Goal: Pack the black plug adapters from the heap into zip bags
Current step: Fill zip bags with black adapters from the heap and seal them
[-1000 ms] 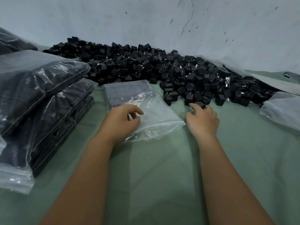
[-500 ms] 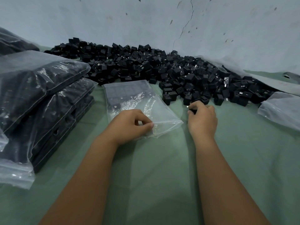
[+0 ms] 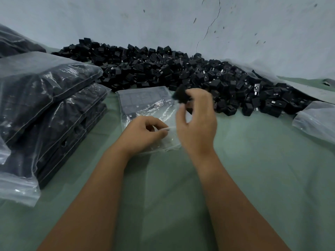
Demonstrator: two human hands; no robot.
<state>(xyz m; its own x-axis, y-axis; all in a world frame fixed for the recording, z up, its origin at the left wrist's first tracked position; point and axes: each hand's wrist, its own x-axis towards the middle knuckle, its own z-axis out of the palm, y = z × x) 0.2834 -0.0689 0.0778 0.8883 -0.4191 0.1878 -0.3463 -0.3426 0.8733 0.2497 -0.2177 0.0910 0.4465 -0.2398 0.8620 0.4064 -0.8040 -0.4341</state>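
Observation:
A long heap of black plug adapters (image 3: pixel 181 71) lies along the wall. In front of it a clear zip bag (image 3: pixel 145 104) lies flat on the green cloth, with a row of adapters at its far end. My left hand (image 3: pixel 145 133) pinches the bag's near edge at its mouth. Just above and to the right of the bag, my right hand (image 3: pixel 196 122) is raised and holds one black adapter (image 3: pixel 181 96) in its fingertips; both are blurred by motion.
Filled zip bags (image 3: pixel 45 105) are stacked at the left, several high. Another clear bag (image 3: pixel 315 122) lies at the right edge. The green cloth (image 3: pixel 253 169) covers the surface, and a cracked pale wall (image 3: pixel 181 24) stands behind the heap.
My right hand took an adapter from the heap's near edge and lifted it left over the bag. My left hand slid to the bag's near edge and pinched it.

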